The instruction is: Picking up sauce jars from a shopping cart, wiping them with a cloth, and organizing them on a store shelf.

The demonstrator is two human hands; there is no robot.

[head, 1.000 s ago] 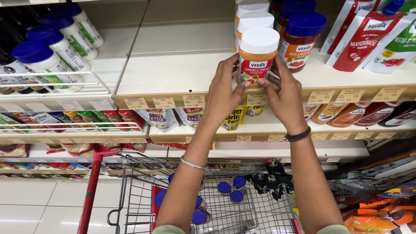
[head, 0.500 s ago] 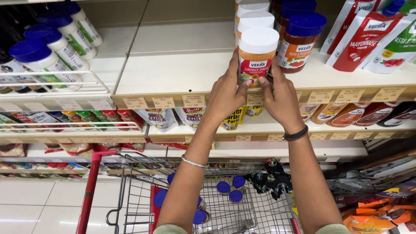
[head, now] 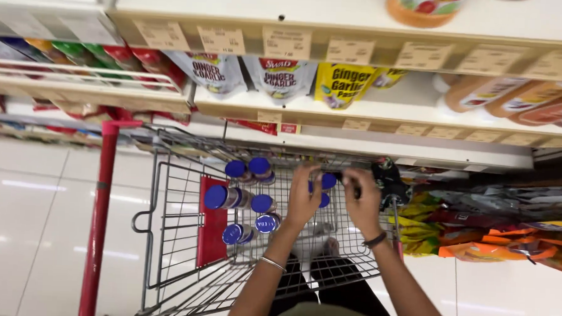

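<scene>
Wire shopping cart [head: 166,235]: blue-lidded jars [head: 242,200] lie grouped left of centre, on their sides in the basket. Left hand [head: 304,199] and right hand [head: 361,201] reach in together over a jar [head: 325,181] at far right; grip closure cannot be told.

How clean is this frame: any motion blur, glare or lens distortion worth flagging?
Head view: both hands, left hand and right hand, smear with motion blur over the cart; the jars with blue lids stay fairly sharp; soft light streaks glare off the glossy floor; shelf edges bow, wide-angle distortion.
</scene>
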